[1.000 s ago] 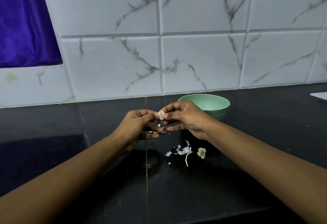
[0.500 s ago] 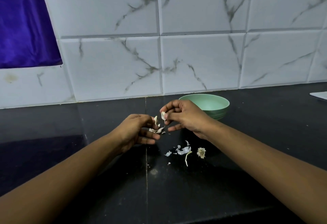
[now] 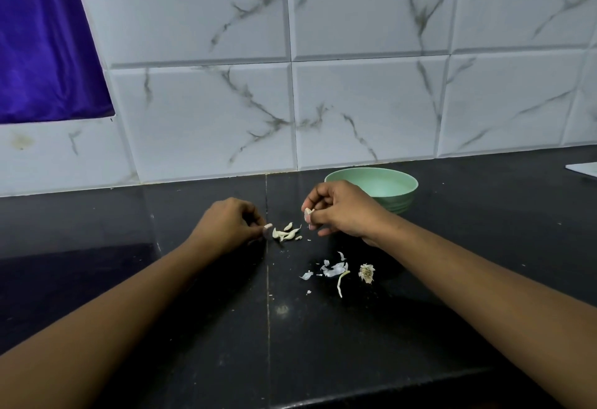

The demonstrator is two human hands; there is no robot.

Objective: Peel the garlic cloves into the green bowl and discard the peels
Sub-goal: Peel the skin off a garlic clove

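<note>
Two hands apart over the bench, with a garlic clove pinched in the right one.

Nearest on the dark bench lies a scatter of papery peels, with a dry root stub just right of them. Beyond, the left hand is curled low, and its fingertips seem to pinch a scrap of peel beside a second small heap of peels. The right hand grips the garlic clove between thumb and fingers. I'd judge the clove light and firm but slick once bare, so best held by its sides while the brittle, clingy skin is picked from one end. The green bowl stands just behind the right hand, with nothing in the way. Farther back are the tiled wall and a purple cloth on the far left.
</note>
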